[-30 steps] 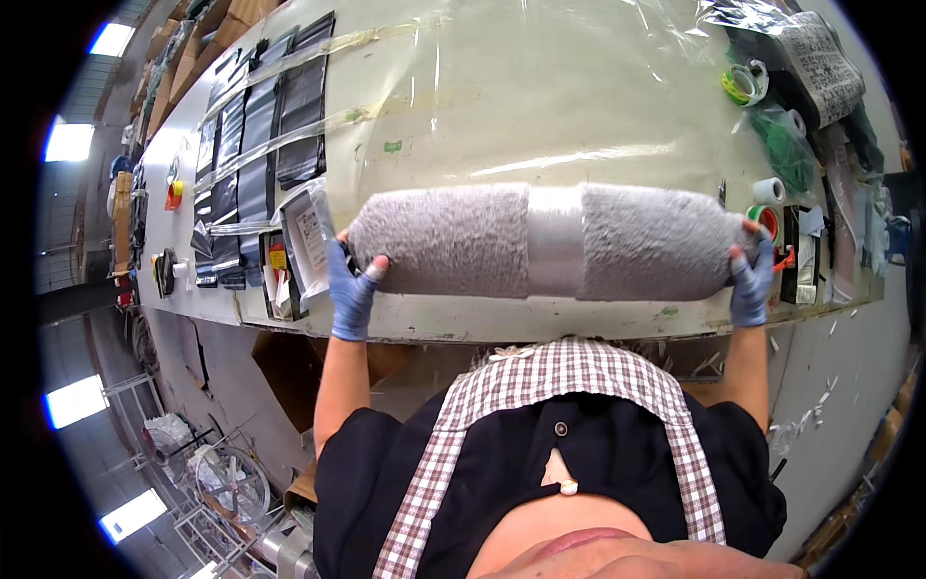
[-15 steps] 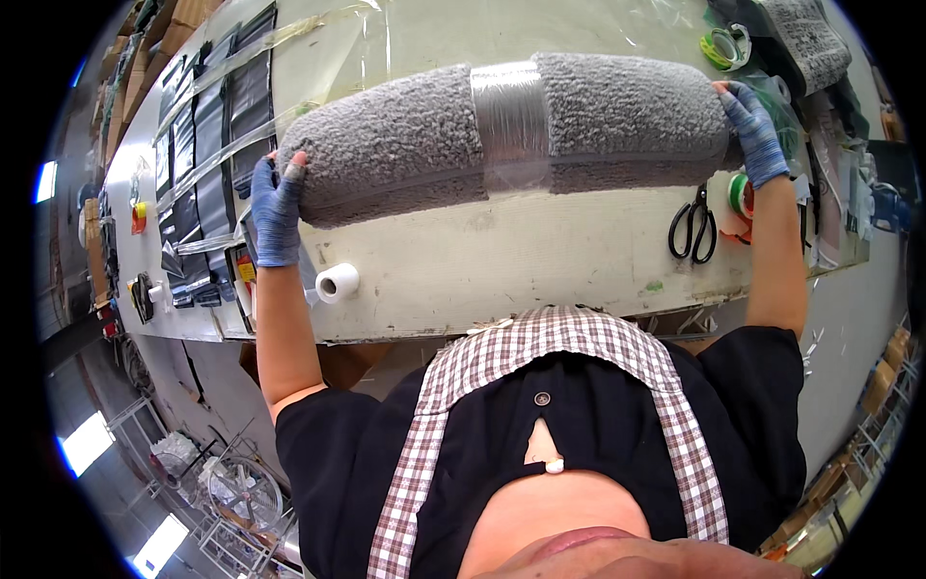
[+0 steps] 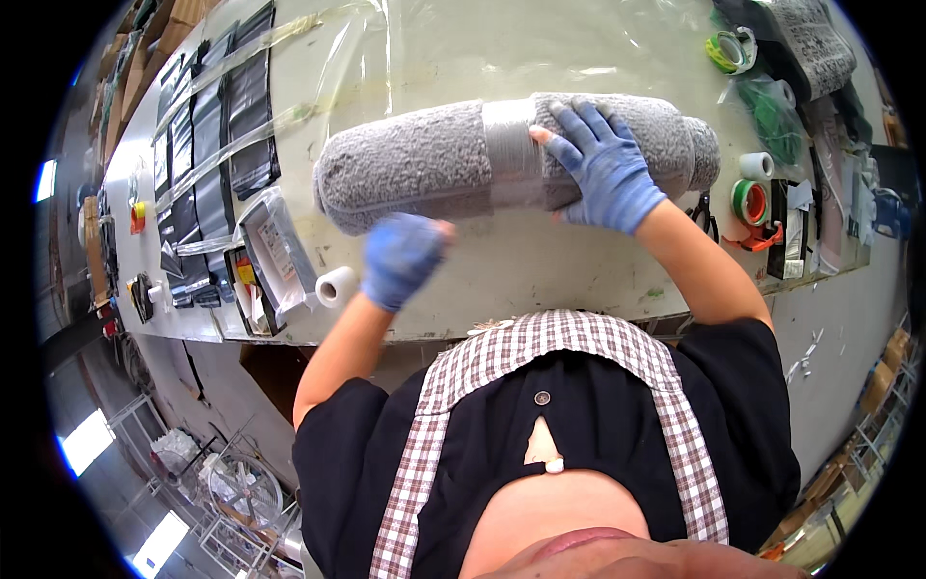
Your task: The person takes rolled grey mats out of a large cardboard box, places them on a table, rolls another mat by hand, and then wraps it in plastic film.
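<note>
A grey fluffy rug (image 3: 405, 154), rolled into a long cylinder, lies across the table. Clear film (image 3: 508, 145) is wound round its middle. My right hand (image 3: 608, 169), in a blue fingerless glove, lies spread on top of the roll, just right of the film, with its thumb reaching the film's edge. On the near side of the roll, left of the middle, my left hand (image 3: 397, 256) is smeared by motion. Its glove matches, and its fingers cannot be made out clearly.
Dark plastic bags (image 3: 251, 106) lie at the left under clear tape strips. A grey tray (image 3: 273, 246) and a white roll (image 3: 336, 287) are near the front edge. At the right are black scissors (image 3: 707, 217), partly hidden, a green-and-red tape roll (image 3: 749, 201) and another white roll (image 3: 756, 166).
Both hands have left the ends of the rug roll; my right hand came to its middle, my left moved inward and nearer. The roll shifted slightly nearer and turned.
</note>
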The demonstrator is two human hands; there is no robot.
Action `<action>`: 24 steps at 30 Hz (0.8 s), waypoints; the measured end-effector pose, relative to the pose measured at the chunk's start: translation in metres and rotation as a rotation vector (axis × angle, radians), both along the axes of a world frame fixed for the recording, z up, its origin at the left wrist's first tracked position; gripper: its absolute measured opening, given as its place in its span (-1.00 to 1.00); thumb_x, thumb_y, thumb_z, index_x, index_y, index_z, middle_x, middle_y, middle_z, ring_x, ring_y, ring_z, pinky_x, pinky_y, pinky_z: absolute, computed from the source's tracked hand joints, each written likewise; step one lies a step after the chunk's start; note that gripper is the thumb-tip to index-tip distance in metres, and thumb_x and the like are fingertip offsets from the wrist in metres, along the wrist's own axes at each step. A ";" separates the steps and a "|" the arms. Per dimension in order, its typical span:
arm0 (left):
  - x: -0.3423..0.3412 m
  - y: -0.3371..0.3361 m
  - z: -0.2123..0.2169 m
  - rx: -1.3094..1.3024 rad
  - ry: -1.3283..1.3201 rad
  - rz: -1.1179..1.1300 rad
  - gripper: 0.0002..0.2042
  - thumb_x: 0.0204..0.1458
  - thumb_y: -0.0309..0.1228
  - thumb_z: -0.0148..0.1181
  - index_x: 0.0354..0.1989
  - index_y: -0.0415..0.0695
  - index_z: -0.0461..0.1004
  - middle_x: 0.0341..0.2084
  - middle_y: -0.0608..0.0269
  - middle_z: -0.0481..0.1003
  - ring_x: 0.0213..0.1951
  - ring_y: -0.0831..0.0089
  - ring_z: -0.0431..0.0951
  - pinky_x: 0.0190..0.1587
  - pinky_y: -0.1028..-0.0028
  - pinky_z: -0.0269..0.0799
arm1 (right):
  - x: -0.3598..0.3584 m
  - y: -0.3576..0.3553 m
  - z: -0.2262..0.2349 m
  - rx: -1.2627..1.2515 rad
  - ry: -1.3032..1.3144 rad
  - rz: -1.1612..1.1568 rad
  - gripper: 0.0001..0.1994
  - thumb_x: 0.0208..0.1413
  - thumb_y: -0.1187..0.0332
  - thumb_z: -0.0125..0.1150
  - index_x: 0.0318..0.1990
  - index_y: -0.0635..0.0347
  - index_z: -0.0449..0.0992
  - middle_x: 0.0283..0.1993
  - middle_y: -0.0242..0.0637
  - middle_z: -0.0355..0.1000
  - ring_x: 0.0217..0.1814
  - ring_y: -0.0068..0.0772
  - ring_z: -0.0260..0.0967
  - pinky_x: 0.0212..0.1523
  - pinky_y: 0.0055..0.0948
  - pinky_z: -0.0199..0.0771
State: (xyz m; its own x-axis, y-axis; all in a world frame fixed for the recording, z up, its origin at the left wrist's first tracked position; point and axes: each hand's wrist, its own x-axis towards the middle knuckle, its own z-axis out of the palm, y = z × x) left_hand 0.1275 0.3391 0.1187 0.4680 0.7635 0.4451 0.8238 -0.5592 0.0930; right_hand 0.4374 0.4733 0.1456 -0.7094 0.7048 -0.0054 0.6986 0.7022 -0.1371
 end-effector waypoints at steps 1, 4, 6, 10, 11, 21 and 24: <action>0.020 -0.013 -0.021 -0.153 0.100 -0.022 -0.91 0.02 -0.40 0.28 -0.30 0.05 0.52 -0.55 0.33 0.44 -0.56 0.38 0.48 -0.57 0.36 0.39 | -0.007 0.001 -0.006 -0.016 -0.144 0.008 0.09 -0.24 -0.23 0.49 0.48 -0.20 0.08 0.52 -0.17 0.04 0.59 -0.08 -0.12 0.56 -0.14 -0.20; 0.031 -0.019 -0.087 -0.280 0.194 0.222 -0.85 0.07 -0.32 0.24 -0.21 -0.01 0.58 -0.52 0.23 0.49 -0.50 0.26 0.55 -0.49 0.29 0.47 | -0.013 0.026 -0.008 -0.073 -0.059 0.050 0.07 -0.26 -0.20 0.52 0.47 -0.24 0.10 0.50 -0.19 0.09 0.56 -0.06 -0.05 0.55 -0.10 -0.13; 0.027 -0.004 -0.102 -0.241 0.174 0.303 -0.85 0.08 -0.30 0.21 -0.23 -0.03 0.59 -0.49 0.16 0.53 -0.47 0.18 0.58 -0.45 0.24 0.50 | -0.018 0.034 -0.007 -0.103 -0.013 0.068 0.07 -0.30 -0.17 0.54 0.45 -0.21 0.13 0.47 -0.17 0.13 0.53 -0.03 0.02 0.53 -0.09 -0.06; 0.032 0.018 -0.115 -0.134 0.109 0.289 -0.86 0.13 -0.32 0.12 -0.29 -0.03 0.60 -0.38 0.06 0.59 -0.40 0.10 0.61 -0.38 0.16 0.53 | -0.012 0.043 -0.012 -0.083 0.078 0.072 0.07 -0.44 -0.09 0.61 0.37 -0.07 0.26 0.41 -0.13 0.21 0.46 0.01 0.13 0.47 -0.10 0.08; 0.036 0.026 -0.118 -0.139 0.119 0.258 -0.86 0.14 -0.34 0.10 -0.30 -0.02 0.60 -0.36 0.04 0.60 -0.39 0.08 0.62 -0.36 0.15 0.54 | -0.004 0.047 -0.012 -0.152 0.126 0.083 0.04 -0.46 -0.08 0.61 0.33 -0.01 0.30 0.36 -0.09 0.27 0.41 0.02 0.19 0.44 -0.10 0.13; 0.026 0.020 -0.106 -0.470 -0.088 0.243 -0.63 -0.07 -0.17 0.39 -0.08 0.01 0.62 -0.27 0.13 0.63 -0.23 0.14 0.64 -0.18 0.21 0.54 | -0.011 0.066 -0.003 -0.252 0.102 0.100 0.13 -0.49 -0.16 0.61 0.39 -0.03 0.25 0.39 -0.15 0.24 0.42 -0.04 0.18 0.42 -0.09 0.10; 0.033 0.023 -0.121 -0.365 -0.144 0.252 -0.70 -0.05 -0.21 0.38 -0.14 0.00 0.62 -0.30 0.14 0.63 -0.25 0.14 0.64 -0.22 0.20 0.55 | -0.006 0.068 -0.001 -0.286 0.075 0.078 0.14 -0.49 -0.18 0.62 0.39 -0.09 0.24 0.37 -0.23 0.27 0.42 -0.07 0.19 0.41 -0.11 0.12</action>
